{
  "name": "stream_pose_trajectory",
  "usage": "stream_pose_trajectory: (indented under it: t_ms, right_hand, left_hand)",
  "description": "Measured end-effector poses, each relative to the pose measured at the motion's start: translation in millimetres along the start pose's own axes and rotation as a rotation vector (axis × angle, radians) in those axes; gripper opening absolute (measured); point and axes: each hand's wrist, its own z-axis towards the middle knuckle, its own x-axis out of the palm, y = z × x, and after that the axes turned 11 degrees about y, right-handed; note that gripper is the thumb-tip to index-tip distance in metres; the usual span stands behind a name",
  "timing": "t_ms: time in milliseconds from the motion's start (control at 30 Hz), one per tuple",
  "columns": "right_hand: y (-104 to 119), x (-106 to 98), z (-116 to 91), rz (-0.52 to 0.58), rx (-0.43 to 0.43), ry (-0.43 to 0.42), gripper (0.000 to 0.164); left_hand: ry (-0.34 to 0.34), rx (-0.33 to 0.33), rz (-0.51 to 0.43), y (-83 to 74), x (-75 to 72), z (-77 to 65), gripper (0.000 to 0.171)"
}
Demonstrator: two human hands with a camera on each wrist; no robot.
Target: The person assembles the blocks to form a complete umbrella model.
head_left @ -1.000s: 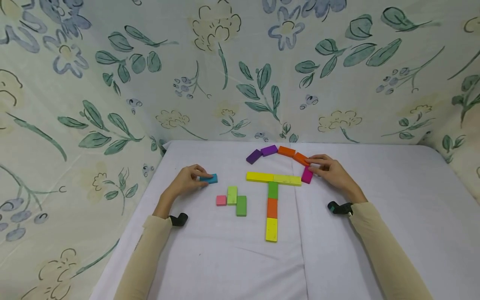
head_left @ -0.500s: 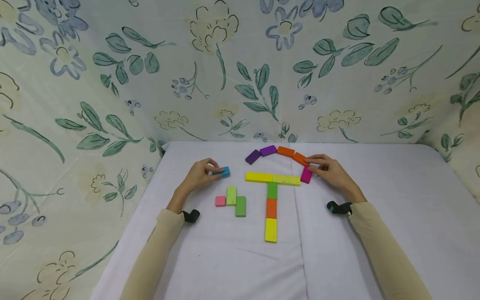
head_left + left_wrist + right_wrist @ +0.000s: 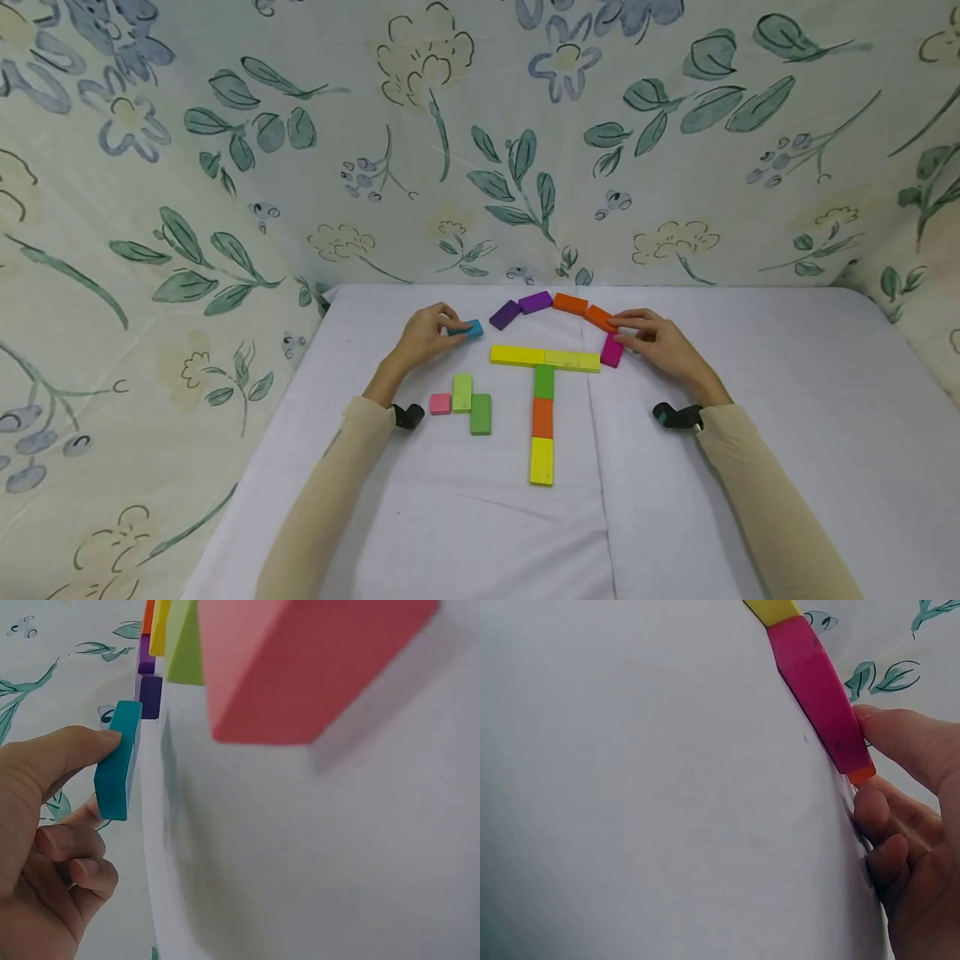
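Note:
My left hand [image 3: 429,335] pinches a blue block [image 3: 467,329] between thumb and fingertips. In the left wrist view the blue block [image 3: 118,761] shows tilted, with the other fingers loosely bent below. Just to its right, a dark purple block [image 3: 506,315] begins an arc that runs through a lighter purple block [image 3: 536,302] and two orange ones [image 3: 570,304] to a magenta block [image 3: 612,349]. My right hand [image 3: 663,346] rests at the arc's right end, its thumb touching the magenta block [image 3: 821,694] and its index fingertip at the neighbouring orange block [image 3: 863,775].
Below the arc, yellow blocks [image 3: 517,355] form a bar over a column of green [image 3: 544,382], orange [image 3: 542,417] and yellow [image 3: 542,462] blocks. Left of the column lie a pink block [image 3: 440,404] and two green ones [image 3: 481,414]. A white cloth [image 3: 465,533] covers the table.
My left hand has carried the blue block right and toward the back, close to the dark purple block. The right hand stays at the magenta and orange blocks.

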Motion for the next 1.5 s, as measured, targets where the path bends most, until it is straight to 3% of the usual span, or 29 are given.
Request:
stream_pose_trajectory:
  t_ms: [333,733,1033,1233,1500]
  right_hand:
    - [3.3,0.0,0.0,-0.005,-0.002,-0.004,0.04]
    - [2.1,1.1,0.4,-0.007,0.002,-0.009,0.04]
    - [2.1,-1.1,-1.1,-0.001,0.002,0.005,0.04]
    - [2.8,-0.1,0.2,0.015,0.003,-0.002,0.04]
    - [1.4,0.1,-0.6,-0.001,0.011,0.003,0.041]
  left_hand:
    - [0.023,0.009,0.118,-5.6,7.9,16.2,0.023]
    - [0.076,-0.034,0.226,-17.9,12.0,14.7,0.031]
    - [0.232,0.005,0.158,-12.1,6.3,9.9,0.043]
    - [0.246,-0.01,0.094,-7.7,9.1,10.0,0.043]
    - [0.261,-0.031,0.049,-14.3,13.9,7.5,0.044]
